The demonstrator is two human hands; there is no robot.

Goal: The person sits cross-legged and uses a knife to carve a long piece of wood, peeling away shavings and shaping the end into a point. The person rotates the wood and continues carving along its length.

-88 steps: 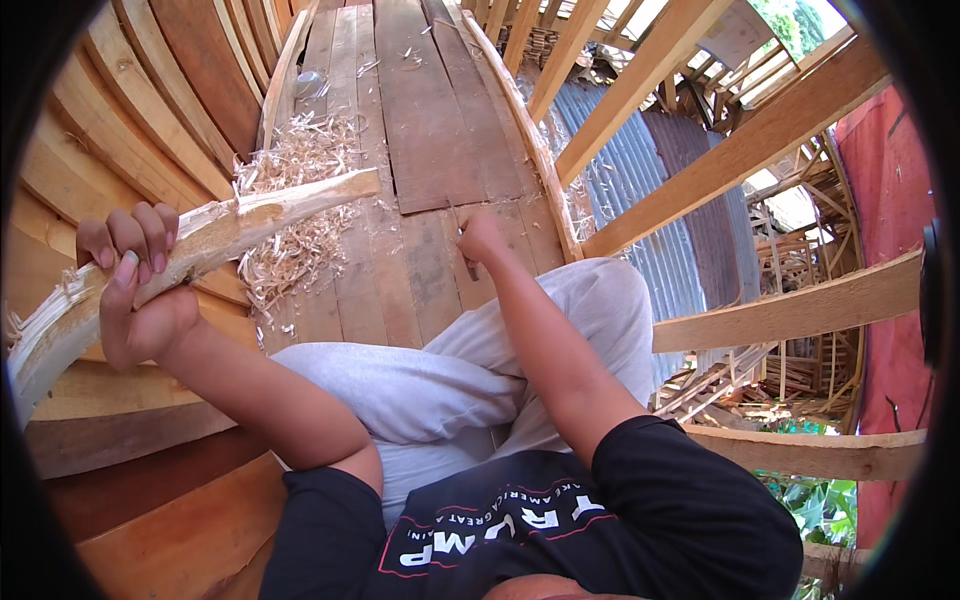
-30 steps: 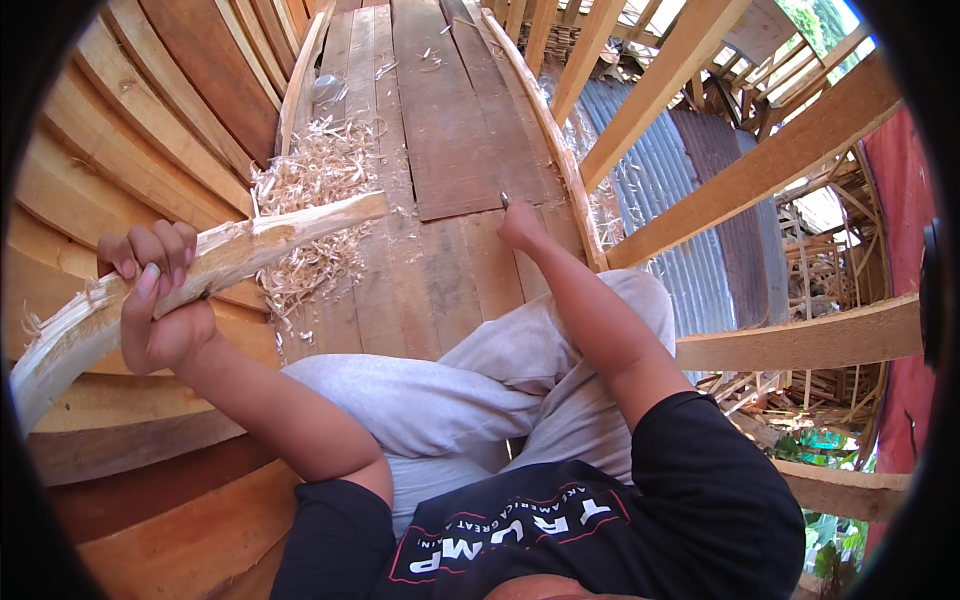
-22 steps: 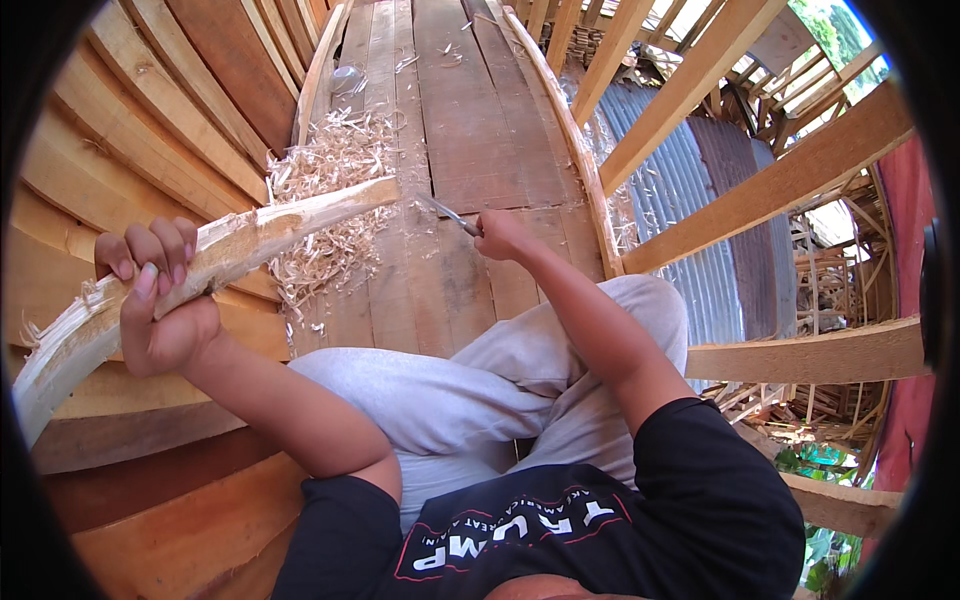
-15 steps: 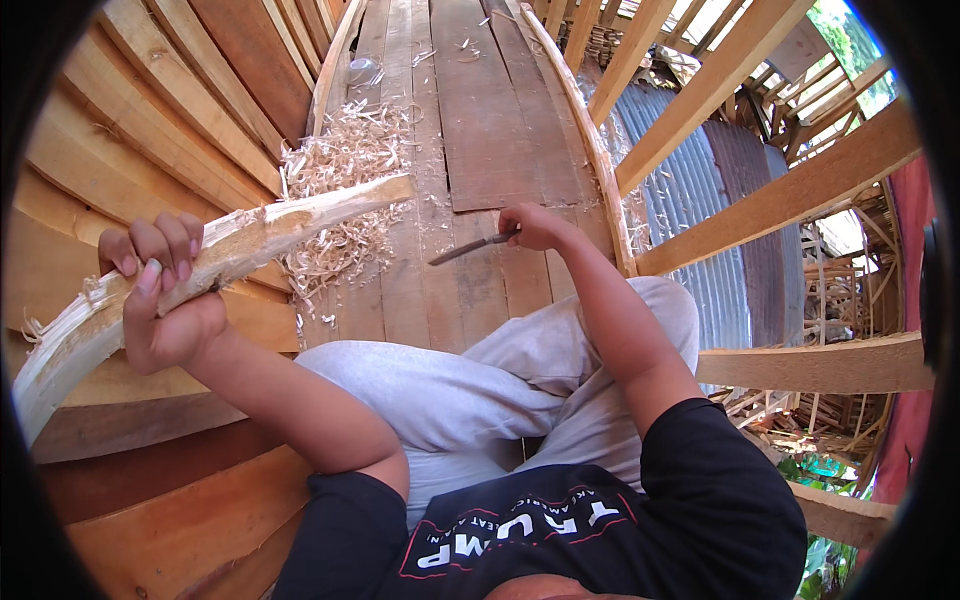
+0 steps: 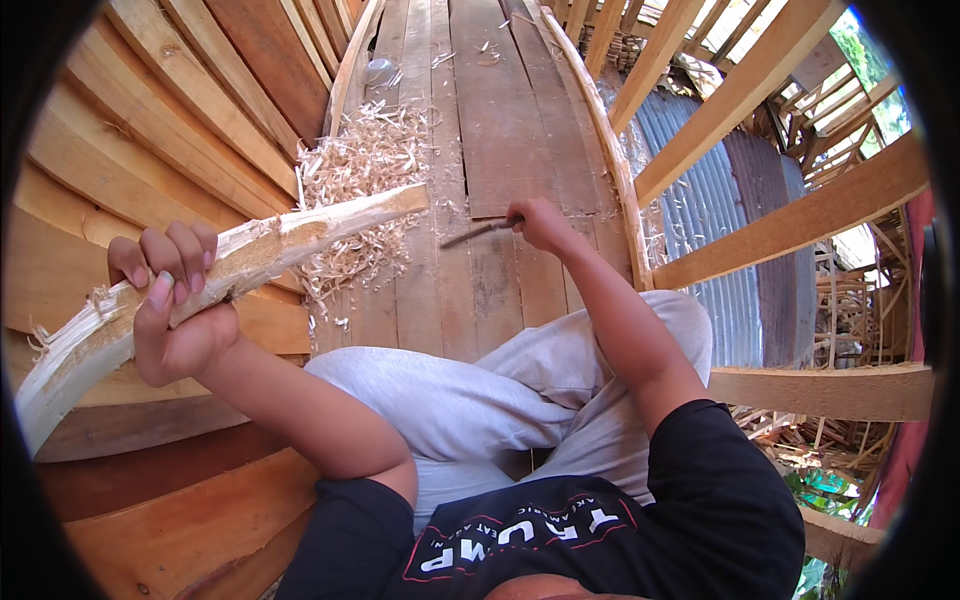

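Note:
My left hand is closed around a long, pale, stripped piece of wood, with fingers over its top and thumb on the near side. The wood runs from the lower left rim up to a cut end right of the shavings; rough bark-like patches and loose curls cling to it. In my right hand is a knife, gripped by its handle. Its dark narrow blade points left, apart from the wood. Most of the handle is hidden by my fingers.
A heap of wood shavings lies on the plank floor beyond the wood. Farther off rests a clear container. Stacked boards line the left. On the right stand wooden slats, with corrugated metal sheets past them. My crossed legs are close below.
The whole view has shifted slightly, so things sit a little farther right. The knife blade has turned a bit in my right hand. Both hands keep their holds.

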